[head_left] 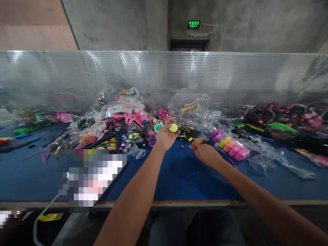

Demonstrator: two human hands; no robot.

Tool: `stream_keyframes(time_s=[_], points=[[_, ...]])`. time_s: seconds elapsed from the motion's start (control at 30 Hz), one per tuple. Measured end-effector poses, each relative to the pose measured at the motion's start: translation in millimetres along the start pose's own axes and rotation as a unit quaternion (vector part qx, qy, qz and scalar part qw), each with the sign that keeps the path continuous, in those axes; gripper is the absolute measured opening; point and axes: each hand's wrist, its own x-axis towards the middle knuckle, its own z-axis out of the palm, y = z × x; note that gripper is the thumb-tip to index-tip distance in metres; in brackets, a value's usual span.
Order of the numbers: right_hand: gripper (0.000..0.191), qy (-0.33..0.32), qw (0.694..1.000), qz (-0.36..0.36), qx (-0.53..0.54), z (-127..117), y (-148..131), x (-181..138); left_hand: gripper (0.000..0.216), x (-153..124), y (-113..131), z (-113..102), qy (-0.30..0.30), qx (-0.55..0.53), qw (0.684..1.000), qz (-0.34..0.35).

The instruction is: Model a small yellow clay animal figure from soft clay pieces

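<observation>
One round lime disc (173, 127) in left hand (166, 136) | right hand (205, 152) by clear bags (266, 154)

Dim hall, light from overhead. Bright glare patches on screen (164, 71) beyond fingers (194, 145). Glints on bags (123, 102) left and right of fingertips. Soft shadow on mat (179, 174) under right hand (205, 153). Sign (193, 24) glows green far above. Edges bowed, smeared. Pixelated blocks low, left of fingers.
</observation>
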Motion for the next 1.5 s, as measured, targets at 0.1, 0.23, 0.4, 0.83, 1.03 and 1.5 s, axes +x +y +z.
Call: stream_keyframes(time_s=[0.1,0.23,0.4,0.83,1.03,1.5], points=[[0.036,-0.017,0.998,-0.050,-0.031,4,2,-12,0.042,2,-4,-2,-0.015,0.038,0.999,0.012],[0.042,0.000,0.995,-0.104,-0.002,-20,4,0,0.030,6,-10,-8,-0.036,0.074,0.997,-0.014],[0.039,0.195,0.959,-0.124,0.164,-51,-4,57,0.025,6,-9,-11,-0.030,0.098,0.994,-0.029],[0.034,0.174,0.937,-0.207,0.222,-6,-1,96,0.032,4,-11,-15,-0.030,0.161,0.985,-0.046],[0.021,0.178,0.932,-0.215,0.233,-8,4,87,0.039,1,-12,-14,-0.034,0.232,0.971,-0.051],[0.021,0.097,0.910,-0.152,0.373,-13,8,85,0.033,3,-10,-19,-0.044,0.299,0.953,-0.019]])
